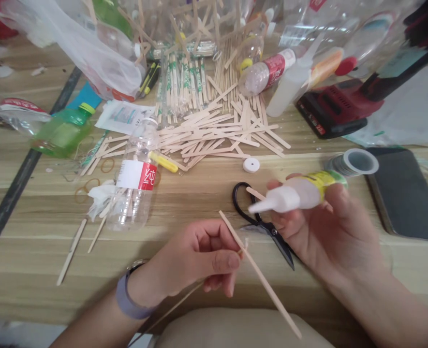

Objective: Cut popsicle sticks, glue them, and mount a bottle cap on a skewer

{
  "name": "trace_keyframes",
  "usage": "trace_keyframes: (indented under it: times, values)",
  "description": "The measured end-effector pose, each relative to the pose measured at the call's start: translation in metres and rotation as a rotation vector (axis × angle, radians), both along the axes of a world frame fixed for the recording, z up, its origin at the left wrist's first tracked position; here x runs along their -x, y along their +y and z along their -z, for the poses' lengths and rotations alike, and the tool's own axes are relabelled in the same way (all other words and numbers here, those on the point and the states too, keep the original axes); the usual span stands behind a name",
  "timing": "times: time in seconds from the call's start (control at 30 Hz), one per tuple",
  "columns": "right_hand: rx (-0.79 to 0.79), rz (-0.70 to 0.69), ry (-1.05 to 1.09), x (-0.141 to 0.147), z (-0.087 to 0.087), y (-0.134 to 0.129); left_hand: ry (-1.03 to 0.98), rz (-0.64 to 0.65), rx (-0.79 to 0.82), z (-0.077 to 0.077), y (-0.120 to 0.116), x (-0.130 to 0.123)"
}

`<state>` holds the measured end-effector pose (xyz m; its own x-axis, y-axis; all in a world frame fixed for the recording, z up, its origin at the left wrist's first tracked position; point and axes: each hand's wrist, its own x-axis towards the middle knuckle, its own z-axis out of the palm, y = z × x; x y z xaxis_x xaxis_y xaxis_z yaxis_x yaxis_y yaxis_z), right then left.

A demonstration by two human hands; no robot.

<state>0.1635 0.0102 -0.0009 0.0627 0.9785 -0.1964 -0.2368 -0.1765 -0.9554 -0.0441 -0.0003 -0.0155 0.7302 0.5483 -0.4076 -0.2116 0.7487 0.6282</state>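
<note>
My left hand (206,258) pinches a thin wooden skewer (175,307) between thumb and fingers. A flat craft stick (268,285) lies slantwise across the skewer's tip, touching it. In my right hand (330,232) is a glue bottle (301,193) with a yellow-green label, tilted on its side, its white nozzle pointing left above the craft stick. Black-handled scissors (272,229) lie on the table beneath, partly hidden by my right hand. The end of another wooden stick (255,193) shows by my right fingers; I cannot tell whether they hold it.
A wooden table (184,198) carries a pile of craft sticks (214,135), a clear bottle (136,179), a yellow cutter (164,162) and a white cap (251,165). To the right are a phone (409,193), a spool (355,162) and a red power tool (340,106). A green bottle (63,130) lies left.
</note>
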Motion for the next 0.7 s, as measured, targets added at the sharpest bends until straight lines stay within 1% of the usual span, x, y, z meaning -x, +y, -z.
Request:
trace_keyframes:
  times: [0.1,0.27,0.33,0.43,0.5,0.57,0.63,0.7]
  values:
    - [0.087,0.041,0.220,0.000,0.002,0.000,0.021,-0.040,-0.042,-0.002,0.002,0.001]
    - [0.188,-0.047,0.349,0.005,0.007,-0.002,0.062,-0.053,-0.062,-0.004,0.002,0.000]
    - [0.165,-0.108,0.360,0.005,0.005,-0.002,0.091,-0.048,-0.074,-0.004,0.002,0.000]
    - [0.045,-0.174,0.356,-0.001,-0.002,-0.003,0.120,-0.043,-0.094,-0.005,0.002,-0.001]
    - [-0.022,-0.144,0.298,-0.009,-0.007,-0.005,0.137,-0.046,-0.100,-0.006,0.002,-0.002]
    - [-0.054,-0.080,0.174,-0.020,-0.008,-0.008,0.158,-0.049,-0.105,-0.007,0.003,-0.002]
    - [-0.074,-0.039,0.004,-0.032,-0.004,-0.011,0.171,-0.044,-0.111,-0.007,0.002,-0.002]
    - [-0.122,-0.014,-0.213,-0.042,0.004,-0.011,0.180,-0.035,-0.117,-0.007,0.001,-0.003]
